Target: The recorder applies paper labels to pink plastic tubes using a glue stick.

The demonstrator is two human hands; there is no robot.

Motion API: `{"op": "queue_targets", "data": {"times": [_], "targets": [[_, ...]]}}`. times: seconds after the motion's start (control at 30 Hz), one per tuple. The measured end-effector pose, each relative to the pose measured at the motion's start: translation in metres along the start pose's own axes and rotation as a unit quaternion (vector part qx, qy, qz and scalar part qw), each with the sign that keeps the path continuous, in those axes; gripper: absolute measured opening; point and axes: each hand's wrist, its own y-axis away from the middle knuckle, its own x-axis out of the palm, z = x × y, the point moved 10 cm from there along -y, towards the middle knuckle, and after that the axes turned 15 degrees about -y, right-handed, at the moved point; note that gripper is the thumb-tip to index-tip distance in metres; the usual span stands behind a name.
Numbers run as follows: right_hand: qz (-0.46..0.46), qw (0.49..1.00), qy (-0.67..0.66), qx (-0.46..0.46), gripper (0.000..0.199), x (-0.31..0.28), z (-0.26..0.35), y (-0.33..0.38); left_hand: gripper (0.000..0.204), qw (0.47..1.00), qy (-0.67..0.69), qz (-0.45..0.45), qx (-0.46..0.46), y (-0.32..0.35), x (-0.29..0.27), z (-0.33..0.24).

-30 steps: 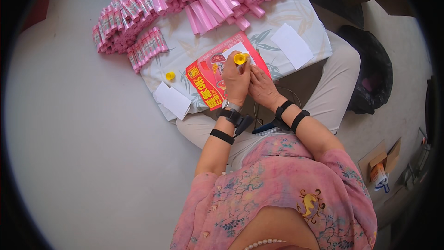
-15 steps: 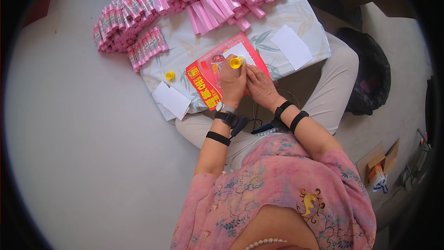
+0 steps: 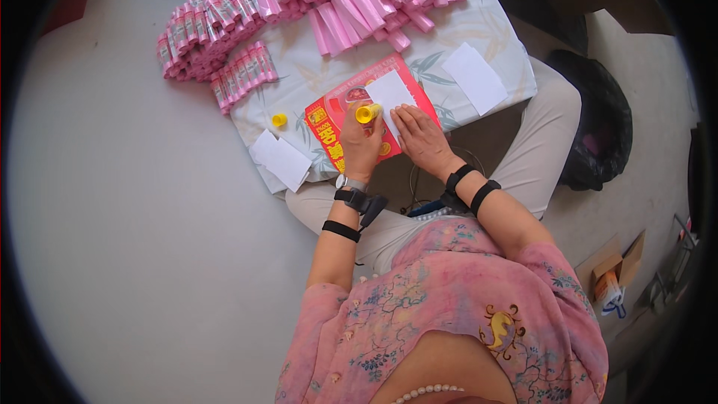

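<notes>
My left hand (image 3: pixel 362 146) is closed round a yellow glue stick (image 3: pixel 368 113), held with its round base toward me. The glue stick's lower end is hidden, so I cannot tell whether it touches the paper. Beside it a white paper slip (image 3: pixel 392 90) lies on a red printed sheet (image 3: pixel 327 132) with yellow lettering. My right hand (image 3: pixel 423 137) rests flat, its fingers stretched over the slip's near edge. A small yellow cap (image 3: pixel 279 120) stands apart to the left on the tablecloth.
Pink rolled packs (image 3: pixel 351 11) are heaped at the table's far side, with a row of labelled pink tubes (image 3: pixel 244 77) at the left. White paper slips lie left (image 3: pixel 281 160) and right (image 3: pixel 475 78). A black bag (image 3: pixel 598 123) sits on the floor at right.
My left hand has moved left with the glue stick, away from my right hand. More of the white slip shows between them. My right hand has hardly moved.
</notes>
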Motion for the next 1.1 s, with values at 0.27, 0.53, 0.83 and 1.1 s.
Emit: {"op": "queue_targets", "data": {"times": [0.27,0.53,0.83,1.1], "targets": [[0.01,1.0,0.009,0.002,0.057,0.001,-0.001,0.001,0.029,0.998,0.039,-0.018,-0.056,-0.002,-0.01,0.007],[-0.005,1.0,-0.006,-0.004,0.055,0.001,0.001,0.0,0.032,0.998,0.033,-0.037,0.029,-0.011,0.016,-0.013],[0.03,0.999,-0.022,-0.005,0.048,0.009,-0.004,0.005,0.029,0.997,-0.008,-0.041,0.059,-0.023,0.039,-0.043],[0.004,1.0,-0.008,-0.002,0.054,0.001,0.001,-0.001,0.031,0.999,-0.011,-0.03,0.043,-0.006,0.009,-0.013]]}}
